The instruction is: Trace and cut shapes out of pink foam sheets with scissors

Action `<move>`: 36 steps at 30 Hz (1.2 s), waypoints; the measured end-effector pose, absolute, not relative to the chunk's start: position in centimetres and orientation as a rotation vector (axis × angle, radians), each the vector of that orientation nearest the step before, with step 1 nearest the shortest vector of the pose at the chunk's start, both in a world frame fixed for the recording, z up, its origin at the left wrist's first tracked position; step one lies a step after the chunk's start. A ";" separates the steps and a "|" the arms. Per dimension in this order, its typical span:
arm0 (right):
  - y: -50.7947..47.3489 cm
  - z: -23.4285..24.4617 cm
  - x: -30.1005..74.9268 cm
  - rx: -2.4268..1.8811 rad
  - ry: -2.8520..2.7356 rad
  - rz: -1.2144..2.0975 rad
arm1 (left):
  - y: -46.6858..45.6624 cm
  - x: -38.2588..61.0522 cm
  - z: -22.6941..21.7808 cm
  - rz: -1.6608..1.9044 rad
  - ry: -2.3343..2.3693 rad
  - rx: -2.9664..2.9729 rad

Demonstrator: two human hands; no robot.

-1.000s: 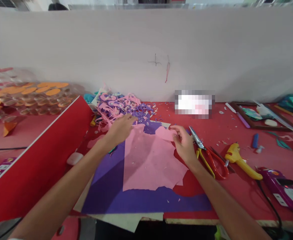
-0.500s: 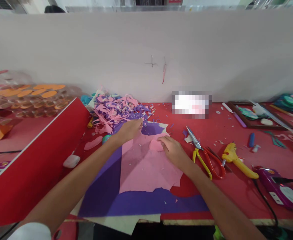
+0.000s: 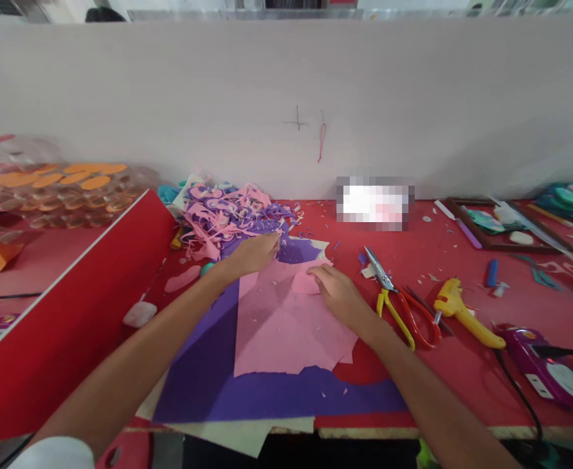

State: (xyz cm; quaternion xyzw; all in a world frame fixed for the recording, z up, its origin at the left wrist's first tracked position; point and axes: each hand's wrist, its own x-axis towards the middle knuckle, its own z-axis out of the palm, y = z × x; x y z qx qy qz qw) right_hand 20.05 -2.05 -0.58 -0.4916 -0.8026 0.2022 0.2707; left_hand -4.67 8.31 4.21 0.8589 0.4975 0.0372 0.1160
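Observation:
A pink sheet (image 3: 286,332) with ragged edges, felt or foam by its look, lies over a larger purple sheet (image 3: 208,384) in front of me. At its upper right, my right hand (image 3: 339,293) pinches a small rounded pink piece (image 3: 306,283) between thumb and fingers. My left hand (image 3: 257,253) rests at the sheet's upper left corner with its fingers closed together. What those fingers hold, if anything, is too small to make out. Just beyond the left hand is a heap of pink and purple scraps (image 3: 227,215).
Scissors (image 3: 388,286) with red and yellow handles lie to the right. Beside them are a yellow glue gun (image 3: 467,312) and a purple power strip (image 3: 540,365). A red board (image 3: 85,299) stands slanted at the left. A pale wall (image 3: 208,98) closes the back.

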 end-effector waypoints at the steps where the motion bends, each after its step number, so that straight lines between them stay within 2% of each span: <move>1: -2.1 -0.6 20.0 -1.322 -2.162 0.547 | 8.4 -4.6 4.5 0.156 1.505 2.496; 4: -2.1 -0.6 20.0 -1.327 -2.154 0.556 | 8.4 -4.8 4.5 0.241 1.504 2.442; 11: -2.1 -0.3 19.9 -1.347 -2.127 0.586 | 8.2 -5.2 2.8 0.029 1.233 2.609; 13: -2.2 -0.2 19.8 -1.360 -2.121 0.600 | 8.6 -5.5 3.1 0.067 1.369 2.577; 17: -2.3 -0.1 19.8 -1.367 -2.114 0.615 | 9.4 -6.8 5.0 0.363 1.666 2.582; 19: -2.3 -0.1 19.8 -1.367 -2.119 0.603 | 9.1 -7.2 5.7 0.334 1.501 2.580; 23: -2.2 -0.2 19.9 -1.376 -2.138 0.586 | 6.8 -6.7 5.7 -0.043 0.947 2.438; 29: -2.2 -0.2 19.8 -1.376 -2.136 0.594 | 5.1 -6.0 5.2 -0.129 0.802 2.506; 31: -2.2 -0.2 19.8 -1.374 -2.139 0.591 | 6.0 -6.3 5.3 -0.094 0.894 2.589; 36: -2.2 -0.3 19.9 -1.375 -2.155 0.569 | 9.1 -5.9 4.5 0.390 1.437 2.708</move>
